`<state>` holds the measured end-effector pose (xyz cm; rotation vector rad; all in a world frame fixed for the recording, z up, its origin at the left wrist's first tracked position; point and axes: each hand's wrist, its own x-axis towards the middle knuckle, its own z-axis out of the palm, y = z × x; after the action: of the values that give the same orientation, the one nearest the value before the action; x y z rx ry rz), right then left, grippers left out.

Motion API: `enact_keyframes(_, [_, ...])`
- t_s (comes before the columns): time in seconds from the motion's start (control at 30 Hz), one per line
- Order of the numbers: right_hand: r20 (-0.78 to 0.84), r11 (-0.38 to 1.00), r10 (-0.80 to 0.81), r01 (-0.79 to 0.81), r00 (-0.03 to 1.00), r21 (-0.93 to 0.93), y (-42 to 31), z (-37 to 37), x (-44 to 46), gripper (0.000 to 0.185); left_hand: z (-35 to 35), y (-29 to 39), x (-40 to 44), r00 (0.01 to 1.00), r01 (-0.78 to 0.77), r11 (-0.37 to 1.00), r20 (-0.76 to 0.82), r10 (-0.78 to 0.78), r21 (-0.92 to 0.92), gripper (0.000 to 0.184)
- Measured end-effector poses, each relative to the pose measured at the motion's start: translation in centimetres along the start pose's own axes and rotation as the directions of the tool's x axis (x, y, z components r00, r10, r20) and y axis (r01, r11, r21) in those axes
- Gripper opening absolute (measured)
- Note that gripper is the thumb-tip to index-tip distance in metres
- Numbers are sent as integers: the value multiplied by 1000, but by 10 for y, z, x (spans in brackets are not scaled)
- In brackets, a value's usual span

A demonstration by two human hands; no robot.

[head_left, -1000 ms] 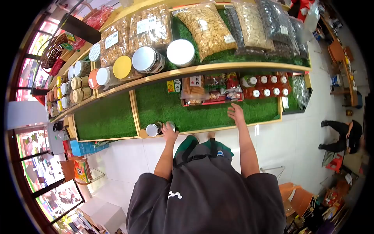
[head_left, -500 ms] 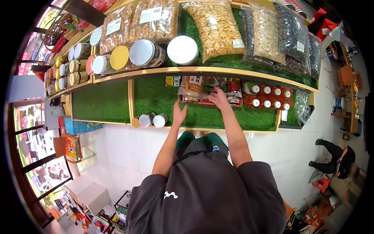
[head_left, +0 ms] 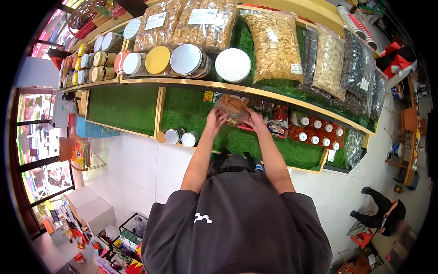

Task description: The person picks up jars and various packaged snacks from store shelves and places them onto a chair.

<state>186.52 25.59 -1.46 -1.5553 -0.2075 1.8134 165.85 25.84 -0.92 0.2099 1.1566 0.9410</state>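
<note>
A clear plastic bag of brown, finger-shaped snacks [head_left: 232, 106] is between my two hands over the lower green shelf. My left hand [head_left: 216, 120] grips its left edge, fingers curled against the plastic. On the opposite side my right hand [head_left: 253, 120] holds the bag's right lower edge. Beneath and to the right lies a red tray [head_left: 279, 132] with several small packets [head_left: 279, 114], partly hidden by the bag and my right hand. A yellow and green packet [head_left: 209, 96] sits just behind the bag, to its left.
Several red bottles with white caps [head_left: 315, 132] stand right of the tray. Two lidded jars [head_left: 188, 139] are at the front edge, left. The upper shelf [head_left: 292, 96] overhangs, bearing jars and a large bag of seeds [head_left: 273, 45]. A person [head_left: 388, 213] sits far right.
My left hand has moved onto the bag, and my right hand has shifted to its right edge. The bag has tilted and come toward me. My view has turned slightly.
</note>
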Motion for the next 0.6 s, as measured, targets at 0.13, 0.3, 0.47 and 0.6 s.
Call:
enact_keyframes(0.13, [168, 956, 55, -100, 984, 275, -3, 13, 7, 53, 13, 18, -12, 999, -36, 999, -12, 36, 5, 57])
enact_keyframes(0.3, [444, 803, -62, -220, 894, 554, 21, 20, 28, 43, 12, 18, -22, 996, 10, 999, 89, -13, 36, 59])
enact_keyframes(0.47, [394, 758, -127, -167, 911, 631, 13, 26, 29, 40, 0, 19, -20, 994, -26, 997, 111, 17, 74, 61])
enact_keyframes(0.6, [371, 819, -77, -153, 925, 553, 21, 19, 13, 37, -13, 25, -38, 982, 106, 994, 156, -106, 12, 65])
